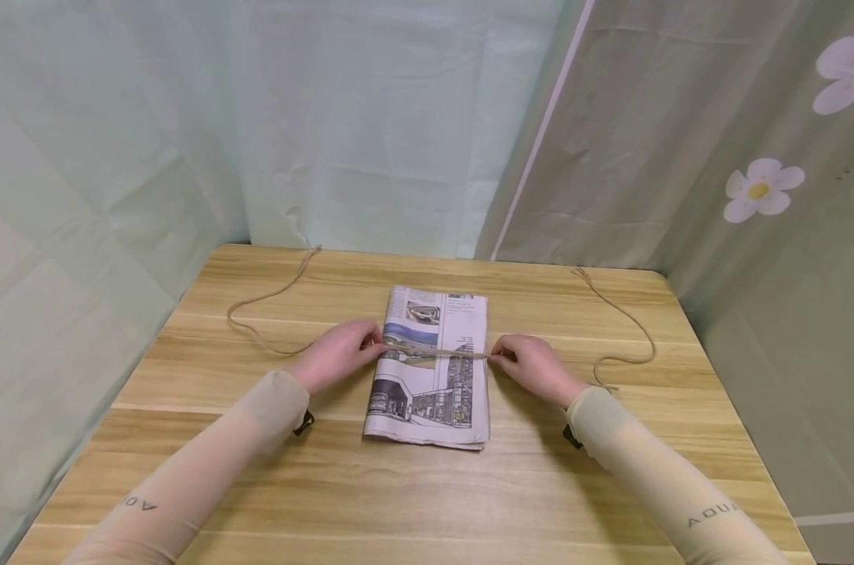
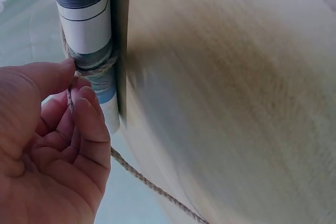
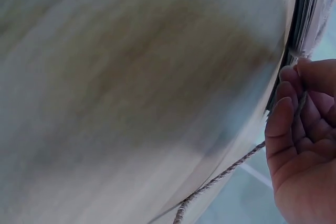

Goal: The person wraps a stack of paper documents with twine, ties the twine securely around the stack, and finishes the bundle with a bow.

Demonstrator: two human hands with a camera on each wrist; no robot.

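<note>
A folded stack of newspaper [image 1: 427, 404] lies in the middle of the wooden table. Brown twine [image 1: 462, 355] runs straight across its top, about halfway up. My left hand [image 1: 338, 355] pinches the twine between thumb and fingers at the newspaper's left, folded edge. In the left wrist view, a strand of twine [image 2: 100, 71] also bends round that fold. At the opposite edge my right hand [image 1: 533, 367] pinches the twine, close against the layered pages [image 3: 310, 11]. Whether the twine passes underneath the stack is hidden.
One loose tail of twine [image 1: 232, 310] curves from the left hand toward the table's back edge. Another tail [image 1: 642, 329] snakes across the right side. Pale curtains [image 1: 399, 141] hang behind and beside the wooden table [image 1: 427, 502].
</note>
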